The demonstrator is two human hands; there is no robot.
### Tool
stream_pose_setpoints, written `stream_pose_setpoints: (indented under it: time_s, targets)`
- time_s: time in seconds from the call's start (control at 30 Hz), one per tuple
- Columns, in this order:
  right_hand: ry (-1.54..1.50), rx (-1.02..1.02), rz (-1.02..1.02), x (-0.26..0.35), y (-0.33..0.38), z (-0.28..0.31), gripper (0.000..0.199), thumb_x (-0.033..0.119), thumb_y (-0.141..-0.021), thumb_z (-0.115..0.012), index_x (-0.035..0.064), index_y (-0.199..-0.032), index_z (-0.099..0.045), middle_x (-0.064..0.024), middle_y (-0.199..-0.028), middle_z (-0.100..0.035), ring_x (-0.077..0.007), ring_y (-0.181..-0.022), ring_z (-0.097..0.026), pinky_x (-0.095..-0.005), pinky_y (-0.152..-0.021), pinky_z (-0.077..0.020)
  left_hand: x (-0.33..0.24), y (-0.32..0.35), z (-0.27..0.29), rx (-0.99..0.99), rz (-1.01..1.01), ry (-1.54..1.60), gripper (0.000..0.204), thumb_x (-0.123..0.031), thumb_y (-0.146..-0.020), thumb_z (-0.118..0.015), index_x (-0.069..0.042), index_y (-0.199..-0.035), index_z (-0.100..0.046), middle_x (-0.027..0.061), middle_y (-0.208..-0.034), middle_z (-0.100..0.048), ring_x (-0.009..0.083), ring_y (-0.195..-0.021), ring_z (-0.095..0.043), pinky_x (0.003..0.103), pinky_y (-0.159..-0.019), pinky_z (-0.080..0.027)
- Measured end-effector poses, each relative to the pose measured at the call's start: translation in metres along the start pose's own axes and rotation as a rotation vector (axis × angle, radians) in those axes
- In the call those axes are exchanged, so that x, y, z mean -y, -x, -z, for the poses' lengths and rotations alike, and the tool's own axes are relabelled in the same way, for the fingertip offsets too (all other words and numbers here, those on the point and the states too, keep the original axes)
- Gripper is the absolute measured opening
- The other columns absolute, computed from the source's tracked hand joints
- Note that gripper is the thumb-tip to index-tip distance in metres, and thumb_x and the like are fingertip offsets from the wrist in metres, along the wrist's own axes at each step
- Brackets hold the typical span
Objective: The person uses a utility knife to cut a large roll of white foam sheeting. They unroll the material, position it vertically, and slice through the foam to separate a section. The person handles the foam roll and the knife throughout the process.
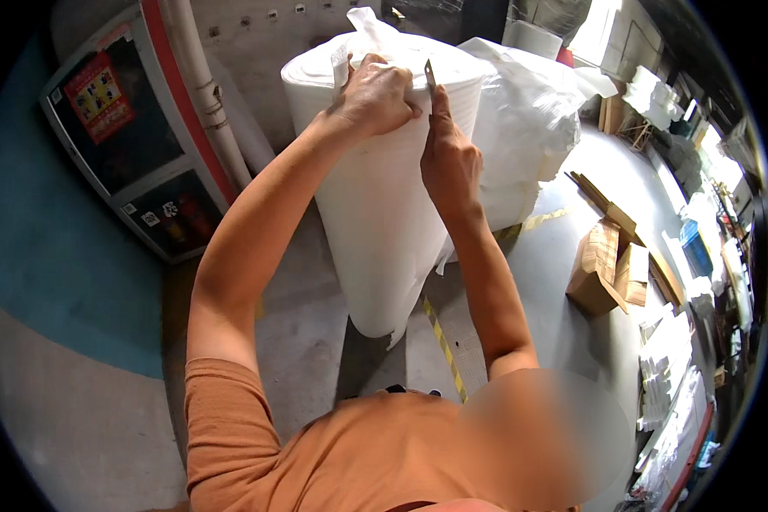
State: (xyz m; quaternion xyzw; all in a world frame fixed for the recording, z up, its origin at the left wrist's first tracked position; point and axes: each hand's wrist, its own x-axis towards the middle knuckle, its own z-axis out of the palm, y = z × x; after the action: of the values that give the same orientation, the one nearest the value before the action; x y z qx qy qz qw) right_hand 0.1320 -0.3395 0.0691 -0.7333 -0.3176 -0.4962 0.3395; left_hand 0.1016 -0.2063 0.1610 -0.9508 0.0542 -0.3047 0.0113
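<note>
A tall roll of white foam sheet stands upright on the floor before me. At its top rim my left hand is closed, its fingers curled around a loose piece of the foam. My right hand grips a utility knife, with the blade pointing up beside the rim. Its handle is mostly hidden in my fingers. A torn strip of foam sticks up behind my left hand. Near the floor, the roll's outer edge hangs ragged.
Behind and right of the roll stands a bulky bundle in clear plastic. Cardboard boxes lie on the floor at right, with white foam pieces nearer. A fire equipment cabinet and a white pipe are at left.
</note>
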Motion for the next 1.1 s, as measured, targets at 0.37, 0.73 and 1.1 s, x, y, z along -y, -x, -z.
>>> stream_pose_setpoints:
  time_s: [0.37,0.73,1.1]
  targets:
    - [0.021,-0.034,0.026,-0.008,0.008,-0.019,0.050,0.009,-0.091,-0.054,0.0124,-0.140,-0.044,-0.0160,-0.078,-0.068,-0.0322,-0.060,-0.066,-0.0400,-0.054,-0.0530,0.013,-0.005,0.000,-0.009,0.004,0.053,0.045,-0.035,-0.068,-0.075,-0.014,-0.108,-0.070,0.0097,-0.106,-0.068,0.0264,-0.118,-0.052,0.050,-0.103,-0.024]
    - [0.055,-0.051,0.018,-0.016,0.001,-0.033,0.064,0.000,-0.078,-0.056,0.0114,-0.140,-0.045,-0.0096,-0.078,-0.067,-0.0252,-0.059,-0.066,-0.0365,-0.054,-0.0536,0.010,-0.012,0.004,0.037,-0.002,0.058,0.034,-0.027,-0.073,-0.070,-0.001,-0.095,-0.068,0.0203,-0.097,-0.066,0.0340,-0.107,-0.056,0.045,-0.096,-0.037]
    - [0.033,-0.017,-0.014,-0.016,0.026,-0.030,0.071,0.000,-0.074,-0.058,0.0155,-0.142,-0.042,-0.0035,-0.068,-0.062,-0.0213,-0.054,-0.061,-0.0337,-0.050,-0.0506,0.005,-0.007,0.013,0.008,-0.049,0.072,0.036,-0.031,-0.070,-0.074,-0.003,-0.093,-0.068,0.0204,-0.097,-0.065,0.0348,-0.103,-0.056,0.044,-0.093,-0.040]
